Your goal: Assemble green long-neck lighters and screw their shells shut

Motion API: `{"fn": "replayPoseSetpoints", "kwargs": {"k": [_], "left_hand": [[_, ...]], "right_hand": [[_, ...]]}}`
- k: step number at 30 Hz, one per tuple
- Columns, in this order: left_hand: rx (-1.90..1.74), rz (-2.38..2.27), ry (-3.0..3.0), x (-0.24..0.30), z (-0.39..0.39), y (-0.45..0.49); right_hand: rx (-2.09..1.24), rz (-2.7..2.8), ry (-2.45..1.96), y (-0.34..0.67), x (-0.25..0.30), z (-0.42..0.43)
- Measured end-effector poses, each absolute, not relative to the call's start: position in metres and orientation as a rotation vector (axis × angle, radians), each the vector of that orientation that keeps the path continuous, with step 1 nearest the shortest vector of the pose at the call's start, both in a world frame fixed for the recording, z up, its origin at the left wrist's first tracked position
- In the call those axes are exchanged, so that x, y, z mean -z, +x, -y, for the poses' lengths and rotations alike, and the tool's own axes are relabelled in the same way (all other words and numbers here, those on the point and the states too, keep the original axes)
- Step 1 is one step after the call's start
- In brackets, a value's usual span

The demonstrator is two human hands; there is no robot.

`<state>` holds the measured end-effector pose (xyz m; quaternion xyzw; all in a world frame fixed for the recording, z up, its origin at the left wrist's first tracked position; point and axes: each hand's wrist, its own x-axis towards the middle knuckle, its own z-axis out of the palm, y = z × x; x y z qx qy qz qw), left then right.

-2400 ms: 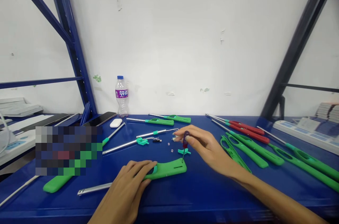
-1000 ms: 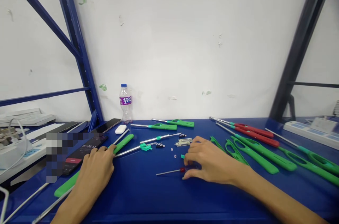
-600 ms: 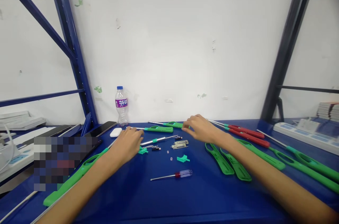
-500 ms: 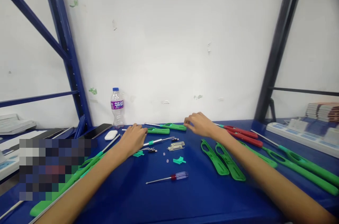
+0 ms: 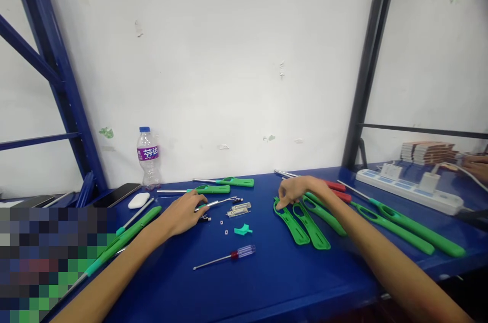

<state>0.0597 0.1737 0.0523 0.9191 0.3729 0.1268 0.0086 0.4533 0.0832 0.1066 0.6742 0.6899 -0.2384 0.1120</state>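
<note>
My left hand (image 5: 186, 213) is low over the table. Its thumb and fingers are apart around the near end of a metal lighter tube (image 5: 219, 202) with wires; a firm grip is not visible. My right hand (image 5: 293, 191) pinches the upper looped end of a green lighter shell half (image 5: 294, 227), which lies on the table. Beside it lies a second green shell half (image 5: 315, 229). Between the hands are pale fuel-tank parts (image 5: 239, 209), a teal trigger piece (image 5: 243, 230) and two tiny pale pieces (image 5: 223, 227). A screwdriver (image 5: 238, 253) with a clear purple handle lies in front.
Green lighters (image 5: 236, 181) lie at the back, more green lighters (image 5: 415, 234) and red lighters (image 5: 337, 191) at right, another green lighter (image 5: 133, 229) at left. A bottle (image 5: 149, 160), white case (image 5: 139, 201) and phone (image 5: 121, 194) stand left; a power strip (image 5: 412, 192) lies right.
My right hand has come down from above the back lighters to the shell half's looped end. My left hand has moved nearer, over the metal tube. The view has turned right.
</note>
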Motion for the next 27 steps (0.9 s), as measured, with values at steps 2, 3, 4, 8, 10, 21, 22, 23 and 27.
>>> {"fn": "replayPoseSetpoints", "kwargs": {"k": [2, 3, 4, 8, 10, 21, 22, 23, 27], "left_hand": [[-0.392, -1.166, 2.857, -0.051, -0.173, 0.063], [-0.394, -1.164, 2.852, -0.05, -0.172, 0.064], [-0.397, -1.158, 2.85, -0.05, -0.172, 0.065], [-0.442, -1.13, 2.85, -0.051, -0.171, 0.066], [-0.493, -1.128, 2.846, -0.052, -0.169, 0.067], [-0.87, -1.116, 2.807, -0.066, -0.156, 0.073], [-0.897, -1.119, 2.801, -0.066, -0.155, 0.074], [-0.924, -1.121, 2.795, -0.067, -0.154, 0.074], [-1.048, -1.131, 2.773, -0.07, -0.151, 0.074]], "right_hand": [[0.751, -2.049, 1.941, 0.443, -0.101, -0.086], [0.77, -2.074, 1.928, 0.439, -0.099, -0.087], [0.784, -2.103, 1.917, 0.437, -0.099, -0.087], [0.82, -2.244, 1.903, 0.434, -0.099, -0.086], [0.826, -2.329, 1.903, 0.431, -0.101, -0.085], [0.698, -2.724, 1.84, 0.409, -0.111, -0.072], [0.695, -2.737, 1.827, 0.408, -0.111, -0.072], [0.694, -2.75, 1.815, 0.407, -0.111, -0.071], [0.691, -2.827, 1.784, 0.403, -0.113, -0.068]]}}
